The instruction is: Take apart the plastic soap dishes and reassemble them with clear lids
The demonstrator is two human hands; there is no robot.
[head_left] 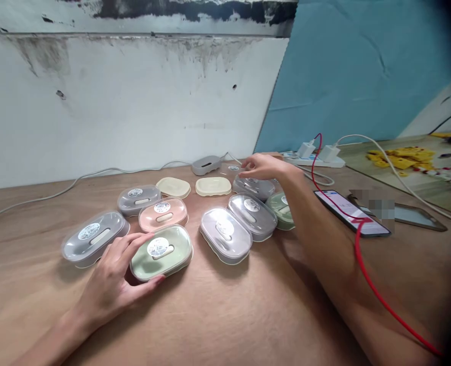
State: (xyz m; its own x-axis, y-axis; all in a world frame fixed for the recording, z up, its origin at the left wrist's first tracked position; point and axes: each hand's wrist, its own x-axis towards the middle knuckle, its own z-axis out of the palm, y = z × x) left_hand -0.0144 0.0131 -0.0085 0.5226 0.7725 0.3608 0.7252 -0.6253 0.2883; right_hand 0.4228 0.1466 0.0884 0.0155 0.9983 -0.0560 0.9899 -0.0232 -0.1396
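Several oval soap boxes with clear lids lie on a wooden table point(225, 315). My left hand point(115, 279) grips the near end of a green box point(162, 252), fingers wrapped round its edge. My right hand point(265, 166) reaches across to the back and pinches a clear lid point(231, 169) beside a grey box point(254, 187). Nearby lie a pink box point(163, 213), two grey boxes point(94, 239) point(138, 199), a lilac box point(225, 235), another grey one point(253, 216) and a second green one point(282, 209), partly hidden by my forearm.
Two cream trays without lids point(173, 187) point(213, 186) and a grey base point(206, 164) lie at the back. A phone point(349, 211) on a red cable point(378, 300) lies to the right, by a power strip with chargers point(319, 155). Yellow pieces point(400, 157) lie far right. A stained wall stands behind.
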